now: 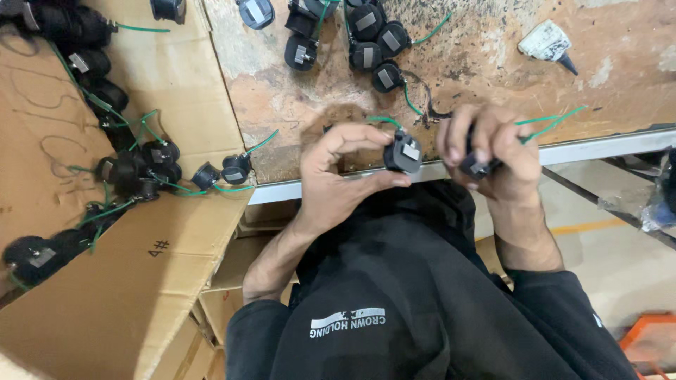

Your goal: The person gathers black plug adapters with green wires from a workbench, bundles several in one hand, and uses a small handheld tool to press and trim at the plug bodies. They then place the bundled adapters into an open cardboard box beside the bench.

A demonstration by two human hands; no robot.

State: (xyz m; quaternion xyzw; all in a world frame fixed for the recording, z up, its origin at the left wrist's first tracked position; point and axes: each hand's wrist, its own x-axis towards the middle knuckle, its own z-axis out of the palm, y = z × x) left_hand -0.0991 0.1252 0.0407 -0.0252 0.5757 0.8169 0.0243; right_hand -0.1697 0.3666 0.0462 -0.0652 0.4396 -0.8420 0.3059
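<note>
1. Worn wooden bench (493,63), stained and scuffed, metal edge strip along its near side; flattened cardboard sheet (141,281) covers the 9 o'clock side.
2. Left hand (338,176) pinches a black round plug part (403,153) between thumb and fingertips, right over the bench edge, dead centre; a green wire (384,119) arcs off its top.
3. Right hand (493,151) is clenched around a second black part (479,167), mostly hidden by the fingers; green leads (553,123) stick out toward 2 o'clock.
4. Both parts are near each other, not touching.
5. Cluster of same black parts (370,42) with green wires lies on the bench at 12 o'clock.
6. More black parts (141,165) are strewn over the cardboard from 9 to 10 o'clock.
7. Small white tube with a dark nozzle (546,42) sits at 1 o'clock, well apart from the hands.
8. Person wears a black top.
</note>
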